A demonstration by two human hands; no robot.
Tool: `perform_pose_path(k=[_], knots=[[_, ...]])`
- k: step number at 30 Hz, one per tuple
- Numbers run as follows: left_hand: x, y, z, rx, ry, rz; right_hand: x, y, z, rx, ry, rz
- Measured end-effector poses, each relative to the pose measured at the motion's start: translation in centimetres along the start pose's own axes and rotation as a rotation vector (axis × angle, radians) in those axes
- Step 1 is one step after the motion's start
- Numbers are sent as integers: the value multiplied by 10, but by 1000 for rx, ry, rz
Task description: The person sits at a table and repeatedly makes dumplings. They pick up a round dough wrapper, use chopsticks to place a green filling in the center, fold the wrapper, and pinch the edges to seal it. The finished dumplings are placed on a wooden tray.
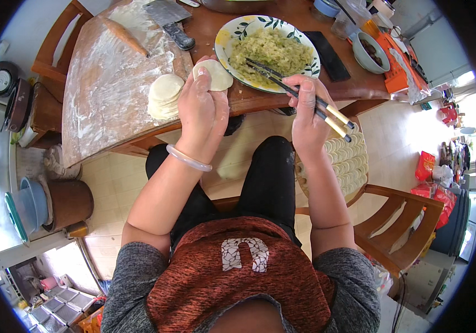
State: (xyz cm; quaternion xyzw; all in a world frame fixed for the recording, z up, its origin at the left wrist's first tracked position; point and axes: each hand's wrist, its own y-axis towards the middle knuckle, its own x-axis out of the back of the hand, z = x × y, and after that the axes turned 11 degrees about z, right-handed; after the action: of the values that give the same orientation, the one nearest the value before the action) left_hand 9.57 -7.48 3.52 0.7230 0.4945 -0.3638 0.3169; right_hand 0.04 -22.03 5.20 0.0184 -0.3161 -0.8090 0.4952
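My left hand holds a round dough wrapper, with the thumb pressed on its face. Just left of that hand, a stack of dough wrappers lies on the floured wooden board. In my right hand is a pair of chopsticks, black with pale gold bands near the top ends. Their tips rest in a mashed green-and-pale filling. This filling fills the middle of a large plate with a leaf-patterned rim, in front of me on the table.
A wooden rolling pin and a cleaver lie at the board's far side. Right of the plate are a black flat object and a bowl of dark food. Rows of folded dumplings cover a tray near a wooden chair.
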Motion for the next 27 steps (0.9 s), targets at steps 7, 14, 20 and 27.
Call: perform_pose_path(k=[7,14,20,27], knots=[[-5,3,1,45,-15,40,-5,2,3,110,-63,-21],[-8,3,0,105,-48,-27,-6,7,-6,37,-24,42],[-7,8,-1,114,-69,14,-4,-1,-7,-115,204,-38],[-19,2,-5,191,-125,-28,-7,-25,10,31,7,31]])
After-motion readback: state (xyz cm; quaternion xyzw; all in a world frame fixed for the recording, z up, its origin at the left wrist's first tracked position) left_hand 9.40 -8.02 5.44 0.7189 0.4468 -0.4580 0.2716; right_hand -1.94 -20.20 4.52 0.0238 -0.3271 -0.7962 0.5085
